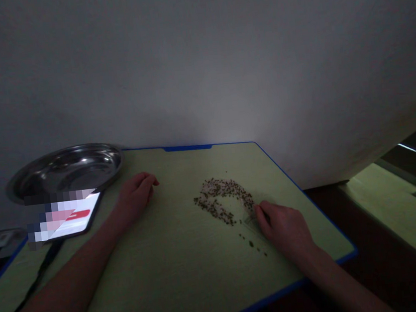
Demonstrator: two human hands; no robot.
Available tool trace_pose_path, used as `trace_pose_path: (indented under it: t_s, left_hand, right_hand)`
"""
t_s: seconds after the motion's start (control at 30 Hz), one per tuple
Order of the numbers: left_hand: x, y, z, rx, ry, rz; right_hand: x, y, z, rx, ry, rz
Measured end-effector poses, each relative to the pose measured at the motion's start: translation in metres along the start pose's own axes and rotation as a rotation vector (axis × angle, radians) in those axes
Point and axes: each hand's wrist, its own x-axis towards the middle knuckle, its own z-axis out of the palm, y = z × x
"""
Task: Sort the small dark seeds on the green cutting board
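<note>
A loose heap of small dark seeds or grains lies in a curved band on a pale green table top with a blue edge. My right hand rests at the heap's lower right, fingers drawn together with the tips touching the outermost grains; whether it pinches any is too small to see. My left hand lies on the table to the left of the heap, fingers loosely curled and holding nothing. It is close to a lit phone.
A shallow steel dish stands at the table's back left corner, partly over the phone's far end. A dark cable runs from the phone toward the left edge. A plain wall rises behind the table. Dark floor and a pale green mat lie to the right.
</note>
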Motion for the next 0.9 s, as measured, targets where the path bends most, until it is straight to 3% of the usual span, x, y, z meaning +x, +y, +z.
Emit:
trace_pose_path:
  t_s: [0.37, 0.6, 0.9]
  left_hand:
    - [0.0, -0.001, 0.0, 0.014, -0.002, 0.002]
    - [0.002, -0.004, 0.002, 0.036, -0.017, 0.002]
    - [-0.001, -0.002, 0.0, 0.026, -0.035, -0.008]
  right_hand:
    - [0.02, 0.0, 0.003, 0.032, -0.043, -0.08]
    - [0.011, -0.004, 0.0, 0.108, -0.071, -0.152]
    - [0.023, 0.039, -0.002, 0.098, -0.001, -0.052]
